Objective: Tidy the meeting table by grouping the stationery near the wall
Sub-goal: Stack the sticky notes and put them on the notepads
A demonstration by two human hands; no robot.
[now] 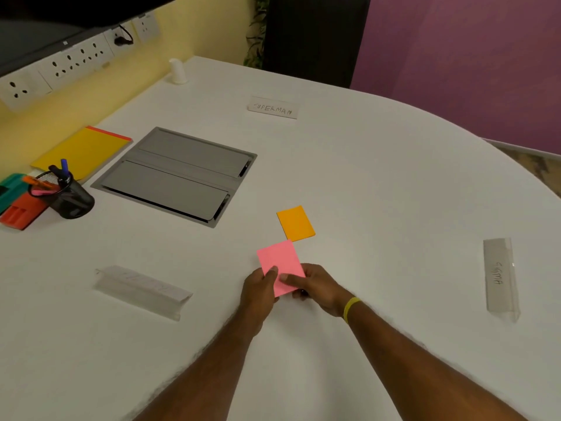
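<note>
A pink sticky-note pad (280, 259) is held at its near edge by both hands, just above the white table (379, 183). My left hand (261, 288) pinches its left corner with the thumb on top. My right hand (314, 287) pinches the right corner. An orange sticky-note pad (295, 223) lies flat just beyond the pink one. By the yellow wall at the left stand a black mesh pen cup (71, 197) with markers, a yellow notebook (83, 151), a red case (21, 214) and a teal object (12, 185).
A grey cable hatch (174, 176) is set into the table's middle. Three paper name tents stand around: one far (273, 108), one near left (142, 291), one at right (499, 275). A white cylinder (177, 71) stands by the wall. A dark chair (315, 34) sits beyond the table.
</note>
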